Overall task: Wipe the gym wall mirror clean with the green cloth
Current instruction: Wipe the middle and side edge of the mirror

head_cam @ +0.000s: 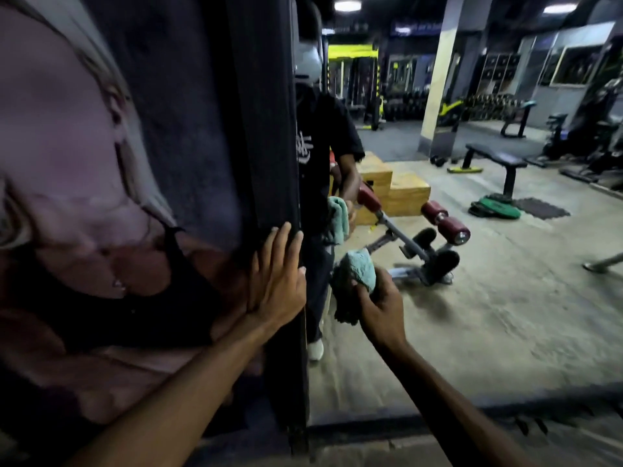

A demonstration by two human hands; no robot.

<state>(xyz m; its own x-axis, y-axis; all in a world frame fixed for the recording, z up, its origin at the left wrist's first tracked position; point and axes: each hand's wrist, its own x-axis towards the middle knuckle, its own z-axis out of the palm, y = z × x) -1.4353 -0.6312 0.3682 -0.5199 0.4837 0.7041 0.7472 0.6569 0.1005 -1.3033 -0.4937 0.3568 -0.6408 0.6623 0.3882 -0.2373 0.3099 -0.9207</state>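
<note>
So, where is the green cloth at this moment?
In the head view, the green cloth is bunched in the right hand, against the mirror, right of the dark frame.

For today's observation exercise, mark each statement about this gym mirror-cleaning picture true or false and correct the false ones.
1. The right hand grips the green cloth. True.
2. The left hand also holds a cloth. False: it rests flat and open on the dark frame beside the mirror.
3. The mirror reflects a weight bench. True.
4. The cloth lies on the floor. False: it is bunched in the right hand, up at the glass.
</note>
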